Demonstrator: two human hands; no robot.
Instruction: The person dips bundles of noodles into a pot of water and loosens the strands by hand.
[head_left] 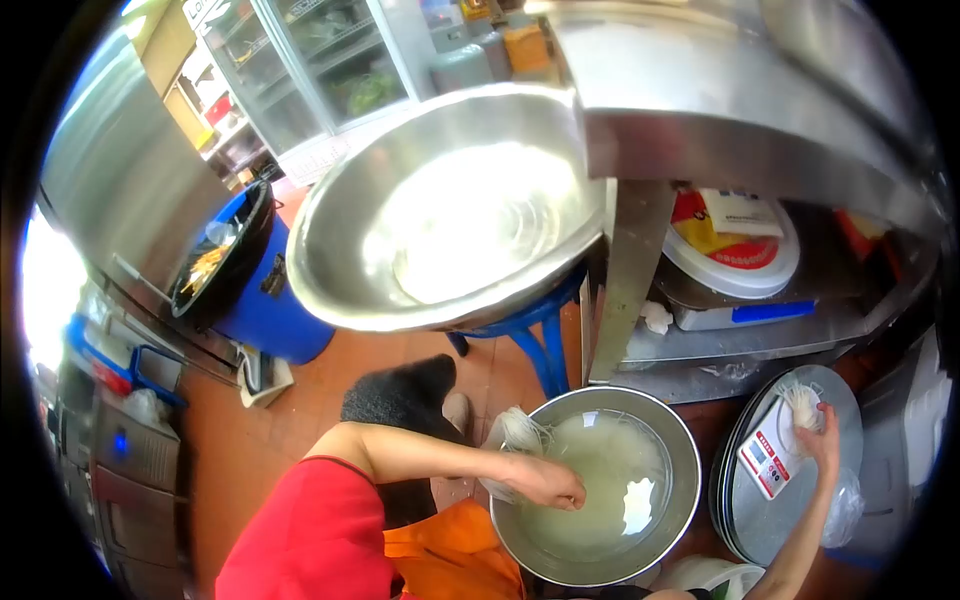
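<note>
A steel pot [685, 480] holds cloudy, pale liquid. My left hand [552, 484] is over the pot's left side with its fingers curled together; what they hold, if anything, is hidden. Beside that wrist, a bundle of white noodles [522, 430] in a clear bag rests at the pot's upper left rim. On the right, my right hand [822, 440] has its fingers at a second bundle of white noodles [799, 400], which sits on a small digital scale [765, 462]. Stacked round metal trays [845, 400] lie under the scale.
A large, empty steel bowl [335, 215] stands on a blue stool [545, 350]. The steel shelf [720, 345] at right holds a white-lidded tub [760, 275]. A blue barrel [285, 325] stands left. A white bucket [710, 575] is at the bottom.
</note>
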